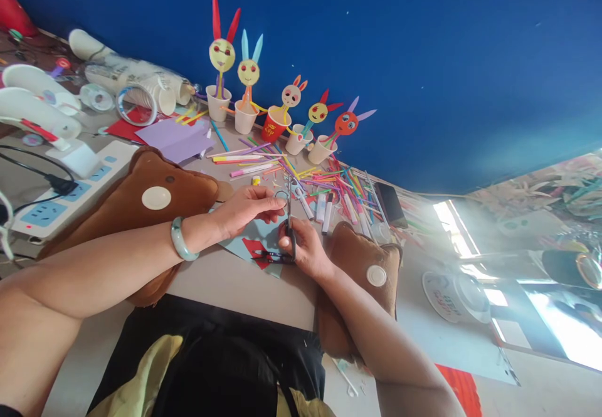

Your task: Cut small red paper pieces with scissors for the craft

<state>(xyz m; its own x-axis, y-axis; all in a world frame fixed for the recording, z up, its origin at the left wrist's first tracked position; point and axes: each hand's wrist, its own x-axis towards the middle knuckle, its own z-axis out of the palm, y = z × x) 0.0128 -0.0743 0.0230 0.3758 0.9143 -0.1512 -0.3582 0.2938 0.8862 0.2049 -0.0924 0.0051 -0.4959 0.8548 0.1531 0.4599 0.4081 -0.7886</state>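
Note:
My right hand (305, 246) is wrapped around the handles of a pair of scissors (289, 207), whose blades point up and away from me. Just left of the blades, the thumb and fingertips of my left hand (251, 209) pinch a small, pale blue piece of paper (281, 194), mostly hidden by the fingers. Below both hands lies a light blue sheet of paper (237, 242), with a red paper scrap (251, 248) on it. A second, dark pair of scissors (270, 256) rests over the scrap, under my right hand.
Several paper cups (219, 105) holding rabbit-faced figures line the blue wall. Coloured sticks and markers (324, 185) are strewn before them. A brown cushion (188, 185) lies left, another (348, 260) right. Also here are purple paper (172, 135), a power strip (75, 191) and a phone (391, 204).

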